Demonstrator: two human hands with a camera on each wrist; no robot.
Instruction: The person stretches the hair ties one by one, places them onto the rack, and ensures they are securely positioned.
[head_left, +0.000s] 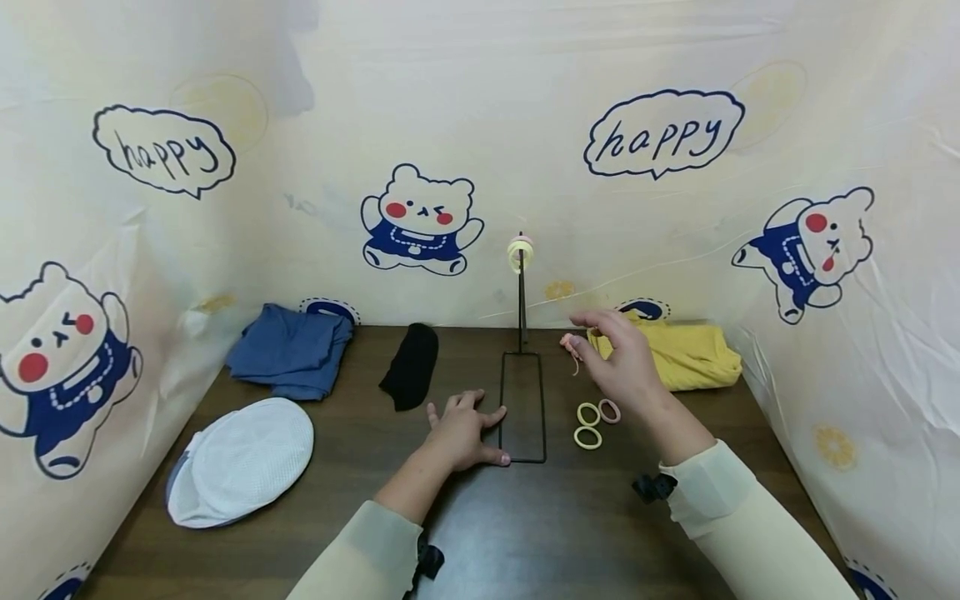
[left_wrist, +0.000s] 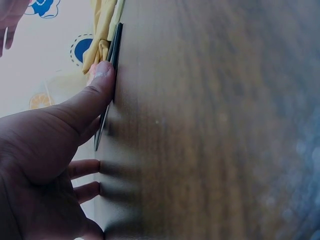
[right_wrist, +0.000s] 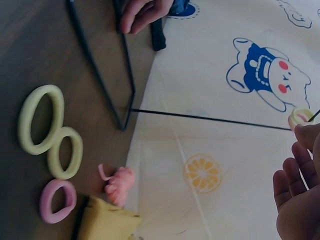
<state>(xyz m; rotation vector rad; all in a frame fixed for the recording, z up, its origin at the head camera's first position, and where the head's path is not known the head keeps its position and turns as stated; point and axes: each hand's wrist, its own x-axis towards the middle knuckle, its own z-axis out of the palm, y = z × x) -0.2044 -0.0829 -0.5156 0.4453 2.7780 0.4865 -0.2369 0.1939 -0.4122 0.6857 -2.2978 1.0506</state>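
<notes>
Left grip (head_left: 461,433) flat on stand base (head_left: 522,408) | right grip (head_left: 618,358) open, empty | hair ties (head_left: 588,425) below

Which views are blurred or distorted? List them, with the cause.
Head view: sharp, but wide-angle bending curves the backdrop. Left wrist view: the table is smeared and soft, the left hand too close. Right wrist view: hair ties slightly soft, right hand cropped.

Left hand (head_left: 463,433) flat on the stand's base (head_left: 522,454); three rings (head_left: 588,437) right of it, under the right hand (head_left: 622,367).
</notes>
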